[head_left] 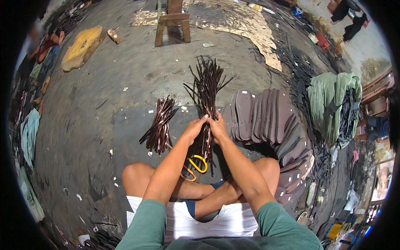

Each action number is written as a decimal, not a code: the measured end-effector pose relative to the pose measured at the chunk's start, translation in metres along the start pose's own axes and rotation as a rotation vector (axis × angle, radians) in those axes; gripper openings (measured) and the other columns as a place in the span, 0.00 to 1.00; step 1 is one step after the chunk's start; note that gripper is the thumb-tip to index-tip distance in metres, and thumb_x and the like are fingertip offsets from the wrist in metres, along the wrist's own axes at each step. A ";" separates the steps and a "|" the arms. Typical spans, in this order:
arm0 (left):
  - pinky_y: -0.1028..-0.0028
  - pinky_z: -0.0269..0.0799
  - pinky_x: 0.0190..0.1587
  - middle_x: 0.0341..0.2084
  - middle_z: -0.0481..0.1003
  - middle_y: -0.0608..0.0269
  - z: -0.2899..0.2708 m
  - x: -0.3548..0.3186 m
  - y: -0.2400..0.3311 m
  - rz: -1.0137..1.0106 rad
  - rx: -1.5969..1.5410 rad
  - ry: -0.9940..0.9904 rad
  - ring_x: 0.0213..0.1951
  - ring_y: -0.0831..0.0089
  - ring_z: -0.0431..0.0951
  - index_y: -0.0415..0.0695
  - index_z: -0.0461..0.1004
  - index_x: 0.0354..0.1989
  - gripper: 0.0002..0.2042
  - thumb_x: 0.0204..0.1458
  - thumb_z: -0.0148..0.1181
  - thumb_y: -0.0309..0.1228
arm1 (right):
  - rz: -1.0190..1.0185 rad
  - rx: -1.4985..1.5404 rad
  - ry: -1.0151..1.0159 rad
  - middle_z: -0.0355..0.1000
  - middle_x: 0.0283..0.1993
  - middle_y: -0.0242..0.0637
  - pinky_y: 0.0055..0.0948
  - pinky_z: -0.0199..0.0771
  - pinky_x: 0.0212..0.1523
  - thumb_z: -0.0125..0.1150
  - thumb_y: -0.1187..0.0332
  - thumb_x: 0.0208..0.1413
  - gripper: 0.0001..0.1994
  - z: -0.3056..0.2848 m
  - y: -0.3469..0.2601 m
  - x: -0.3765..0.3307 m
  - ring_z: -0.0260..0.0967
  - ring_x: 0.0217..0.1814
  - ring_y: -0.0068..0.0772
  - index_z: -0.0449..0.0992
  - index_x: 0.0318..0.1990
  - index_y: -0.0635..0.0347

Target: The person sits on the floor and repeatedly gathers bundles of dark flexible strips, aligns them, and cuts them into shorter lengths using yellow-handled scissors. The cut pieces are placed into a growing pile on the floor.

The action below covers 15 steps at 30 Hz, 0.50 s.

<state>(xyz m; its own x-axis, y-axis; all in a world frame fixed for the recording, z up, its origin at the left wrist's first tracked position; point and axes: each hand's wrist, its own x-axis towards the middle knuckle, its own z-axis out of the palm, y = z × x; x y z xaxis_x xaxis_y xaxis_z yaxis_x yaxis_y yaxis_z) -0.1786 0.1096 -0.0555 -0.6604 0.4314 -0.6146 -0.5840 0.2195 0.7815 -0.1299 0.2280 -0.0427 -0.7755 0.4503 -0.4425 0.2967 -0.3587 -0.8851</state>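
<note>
Brown strips (pixel 208 85), held in both hands (pixel 194 128) at frame centre; fanned at top, liable to slip if gripped loosely.

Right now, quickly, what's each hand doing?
Left hand: closed, holding the large bundle of dark brown strips.
Right hand: closed, holding the same bundle.

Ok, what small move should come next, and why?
Perhaps slide the right hand up the bundle to gather its far end, while the left hand holds: both hands grip it lower down, and the strips up there splay out unevenly.
</note>
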 end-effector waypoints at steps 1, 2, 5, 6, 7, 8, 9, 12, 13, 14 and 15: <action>0.65 0.61 0.58 0.57 0.65 0.47 0.005 -0.007 0.016 -0.022 -0.049 -0.049 0.55 0.62 0.69 0.34 0.58 0.63 0.39 0.52 0.59 0.54 | 0.012 0.100 -0.029 0.71 0.47 0.44 0.29 0.74 0.41 0.55 0.72 0.52 0.34 0.000 -0.007 -0.005 0.72 0.42 0.32 0.51 0.67 0.63; 0.64 0.57 0.60 0.56 0.66 0.47 0.008 -0.017 0.030 0.034 -0.163 -0.205 0.55 0.61 0.68 0.35 0.62 0.60 0.35 0.53 0.59 0.51 | 0.001 0.195 -0.101 0.71 0.48 0.43 0.28 0.74 0.42 0.53 0.72 0.53 0.32 -0.008 -0.007 -0.001 0.72 0.44 0.31 0.53 0.66 0.63; 0.70 0.68 0.50 0.46 0.74 0.52 0.007 -0.027 0.040 0.050 -0.131 -0.161 0.46 0.66 0.75 0.34 0.69 0.51 0.27 0.53 0.61 0.46 | 0.011 0.268 -0.181 0.70 0.51 0.39 0.31 0.67 0.54 0.50 0.69 0.55 0.28 -0.015 -0.009 0.002 0.69 0.51 0.34 0.59 0.65 0.61; 0.71 0.70 0.45 0.41 0.76 0.53 0.008 -0.006 0.019 0.037 -0.117 0.030 0.42 0.68 0.76 0.34 0.70 0.49 0.23 0.51 0.65 0.39 | 0.016 0.107 -0.149 0.70 0.52 0.40 0.32 0.65 0.56 0.51 0.68 0.56 0.27 -0.018 -0.006 0.006 0.67 0.53 0.34 0.60 0.64 0.62; 0.71 0.70 0.45 0.40 0.76 0.53 0.014 0.003 0.014 0.031 -0.081 0.015 0.42 0.68 0.76 0.34 0.70 0.49 0.23 0.50 0.65 0.37 | 0.029 -0.045 -0.096 0.69 0.53 0.41 0.32 0.63 0.58 0.52 0.66 0.57 0.26 -0.029 0.008 0.016 0.66 0.55 0.35 0.62 0.63 0.62; 0.71 0.70 0.45 0.40 0.77 0.53 0.016 0.008 0.008 0.022 -0.047 0.012 0.41 0.68 0.76 0.33 0.70 0.49 0.23 0.49 0.66 0.35 | 0.008 -0.271 0.050 0.69 0.53 0.46 0.34 0.63 0.57 0.56 0.62 0.56 0.25 -0.038 0.020 0.023 0.65 0.57 0.42 0.66 0.60 0.63; 0.71 0.70 0.45 0.39 0.77 0.53 0.013 0.009 0.004 0.013 -0.018 0.018 0.41 0.68 0.76 0.33 0.70 0.50 0.23 0.48 0.66 0.33 | -0.127 -0.449 0.149 0.69 0.53 0.49 0.37 0.63 0.57 0.57 0.61 0.56 0.25 -0.035 0.021 0.021 0.65 0.57 0.45 0.66 0.59 0.65; 0.72 0.69 0.46 0.40 0.77 0.53 0.014 -0.004 0.005 0.103 0.035 0.121 0.40 0.70 0.76 0.31 0.68 0.51 0.23 0.48 0.66 0.28 | -0.515 -0.834 0.261 0.65 0.52 0.57 0.45 0.61 0.58 0.61 0.58 0.52 0.27 -0.023 0.013 0.003 0.61 0.58 0.57 0.68 0.55 0.65; 0.72 0.69 0.46 0.40 0.77 0.53 0.016 -0.009 0.008 0.164 0.061 0.142 0.40 0.70 0.76 0.31 0.68 0.51 0.23 0.48 0.65 0.28 | -0.470 -0.870 0.247 0.65 0.52 0.58 0.45 0.61 0.58 0.62 0.58 0.51 0.27 -0.020 0.008 0.003 0.61 0.58 0.56 0.67 0.56 0.65; 0.72 0.69 0.47 0.41 0.77 0.53 0.020 -0.016 0.007 0.198 0.098 0.146 0.40 0.69 0.76 0.32 0.68 0.53 0.23 0.49 0.64 0.27 | -0.426 -0.906 0.231 0.65 0.52 0.58 0.46 0.62 0.57 0.62 0.58 0.51 0.27 -0.016 0.004 0.002 0.61 0.58 0.56 0.67 0.56 0.64; 0.72 0.69 0.47 0.42 0.77 0.52 0.022 -0.015 0.006 0.227 0.198 0.131 0.42 0.68 0.76 0.33 0.68 0.54 0.23 0.49 0.63 0.28 | -0.388 -0.937 0.224 0.65 0.51 0.58 0.46 0.62 0.57 0.63 0.58 0.50 0.28 -0.014 0.002 0.005 0.61 0.58 0.56 0.67 0.56 0.63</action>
<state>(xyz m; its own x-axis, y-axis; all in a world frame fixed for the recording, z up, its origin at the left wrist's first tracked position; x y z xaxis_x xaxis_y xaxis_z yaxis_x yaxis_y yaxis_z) -0.1617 0.1235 -0.0390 -0.8260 0.3749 -0.4210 -0.3204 0.3021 0.8978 -0.1261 0.2408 -0.0486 -0.8174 0.5750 -0.0349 0.4370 0.5796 -0.6878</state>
